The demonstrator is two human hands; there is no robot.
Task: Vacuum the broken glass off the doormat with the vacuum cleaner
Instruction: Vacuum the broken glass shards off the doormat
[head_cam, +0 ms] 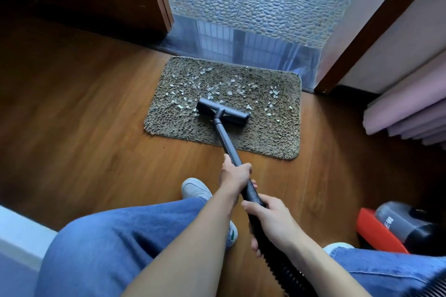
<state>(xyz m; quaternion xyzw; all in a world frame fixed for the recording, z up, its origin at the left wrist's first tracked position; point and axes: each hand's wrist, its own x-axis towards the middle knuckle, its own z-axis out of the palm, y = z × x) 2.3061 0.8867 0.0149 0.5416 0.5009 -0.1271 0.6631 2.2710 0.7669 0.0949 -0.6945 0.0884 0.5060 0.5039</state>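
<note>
Nearest the camera, the person's right hand [272, 220] wraps around the black handle end of the wand [225, 138], where the ribbed hose [277, 267] joins it. Just beyond, the left hand [235, 175] grips the tube itself, so it is the hand nearer the mat. The vacuum cleaner [391, 226], red and black, sits on the wooden floor [96, 128] at near right, well apart from the work.

From the hands the wand runs away and slightly left, onto the doormat [270, 135]. The floor head [223, 113] lies flat on the pile, crosswise to the wand, about midway across the mat. The broken glass [217, 87] is scattered mostly beyond the head, toward the far edge, and out to both sides. The near strip looks largely free of it. The next stroke likely calls for a push straight away from the body along the wand's axis, then passes left and right. Past the mat lies the doorway threshold [253, 48].
</note>
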